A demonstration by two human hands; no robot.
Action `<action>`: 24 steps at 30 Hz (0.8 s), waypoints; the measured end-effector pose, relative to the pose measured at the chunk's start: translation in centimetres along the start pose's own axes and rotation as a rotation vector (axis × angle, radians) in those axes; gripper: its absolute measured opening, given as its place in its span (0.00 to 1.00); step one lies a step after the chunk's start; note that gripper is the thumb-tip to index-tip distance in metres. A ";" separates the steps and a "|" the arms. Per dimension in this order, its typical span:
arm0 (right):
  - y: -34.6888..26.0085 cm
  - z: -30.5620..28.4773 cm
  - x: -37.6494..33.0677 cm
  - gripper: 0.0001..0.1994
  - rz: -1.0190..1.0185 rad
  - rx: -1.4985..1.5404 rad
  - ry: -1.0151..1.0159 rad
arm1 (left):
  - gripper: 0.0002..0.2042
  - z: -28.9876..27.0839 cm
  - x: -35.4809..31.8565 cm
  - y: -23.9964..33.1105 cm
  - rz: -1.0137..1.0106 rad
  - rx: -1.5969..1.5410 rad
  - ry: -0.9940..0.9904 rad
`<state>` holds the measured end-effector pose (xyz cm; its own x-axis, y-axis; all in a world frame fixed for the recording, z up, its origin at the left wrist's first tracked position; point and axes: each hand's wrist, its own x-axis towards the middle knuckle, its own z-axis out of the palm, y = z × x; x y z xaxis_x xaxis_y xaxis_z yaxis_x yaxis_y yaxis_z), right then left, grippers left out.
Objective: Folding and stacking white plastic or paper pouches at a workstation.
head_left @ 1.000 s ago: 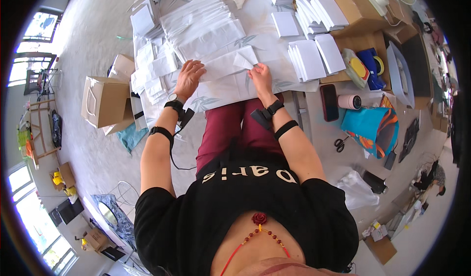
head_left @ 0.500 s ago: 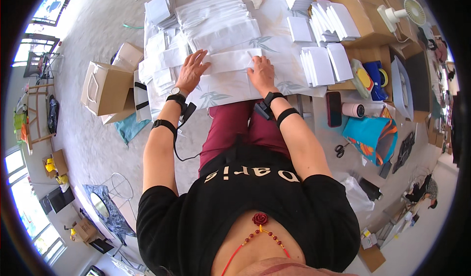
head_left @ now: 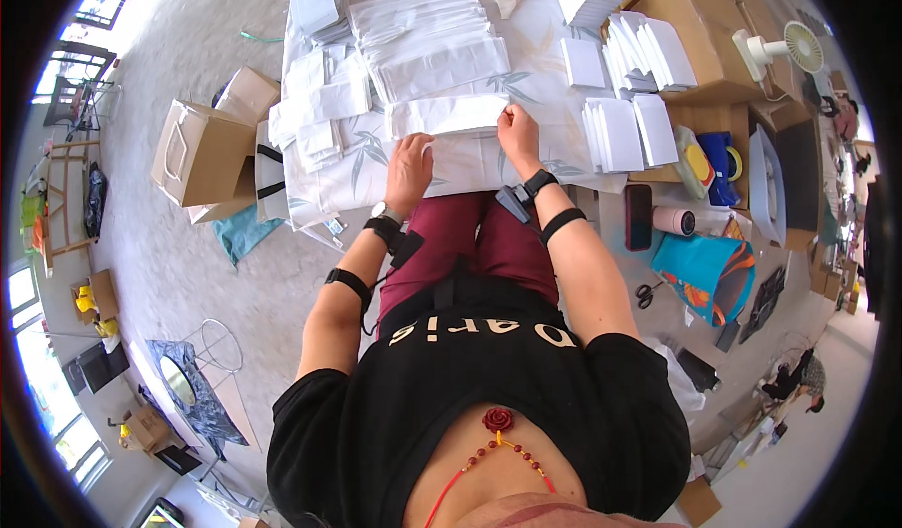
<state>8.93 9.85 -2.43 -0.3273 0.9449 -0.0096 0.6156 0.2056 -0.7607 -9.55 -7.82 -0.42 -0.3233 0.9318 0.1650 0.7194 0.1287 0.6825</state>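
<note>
Starting at our far left, we have an open cardboard box point(head_left: 199, 157) on the floor, with a teal cloth point(head_left: 242, 235) crumpled beside it. On the worktop point(head_left: 556, 124), under its white leaf-print cover, we see a pile of flat white packets point(head_left: 318, 9) at the far left corner and a looser spread of white pieces point(head_left: 329, 96) nearer to us. Our left hand point(head_left: 409, 171) is half open, fingers loosely bent and thumb apart, its fingertips at the near edge of a long white strip point(head_left: 446, 115); we cannot tell whether they touch it. The strip lies flat in front of us, just on our side of a broad sheaf of overlapping white sleeves point(head_left: 427, 39). Our right hand point(head_left: 520, 138) is curled nearly closed at the strip's right end; whether it pinches the material, we cannot make out. Further right we have stacks of white folded sheets point(head_left: 611, 136), then a dark smartphone point(head_left: 638, 216), black-handled scissors point(head_left: 645, 295), a pink tumbler point(head_left: 671, 220), a teal bag with an orange pattern point(head_left: 695, 270) and a cream desk fan point(head_left: 803, 47).
</note>
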 end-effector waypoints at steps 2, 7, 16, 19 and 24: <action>-0.1 -0.3 -0.6 0.08 0.172 0.263 -0.070 | 0.15 1.1 0.1 2.1 -0.466 -0.558 -0.099; -2.0 -1.7 -5.1 0.11 0.301 0.727 -0.212 | 0.27 3.4 1.0 3.5 -0.840 -1.626 0.043; 2.4 -3.1 -9.0 0.10 0.313 0.708 -0.310 | 0.17 3.7 -1.8 -4.2 -0.780 -1.171 0.524; 3.3 -2.6 -9.0 0.11 0.338 0.658 -0.271 | 0.17 2.7 -3.1 -3.8 -0.671 -1.010 0.436; 2.0 -3.1 -8.7 0.14 0.445 0.721 -0.294 | 0.24 0.2 -4.9 -0.9 -0.485 -0.293 0.515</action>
<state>15.24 2.83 -1.91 -0.3967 0.7753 -0.4914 0.1621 -0.4678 -0.8689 -8.49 -12.45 -1.99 -0.8586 0.5091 0.0606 0.2544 0.3205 0.9124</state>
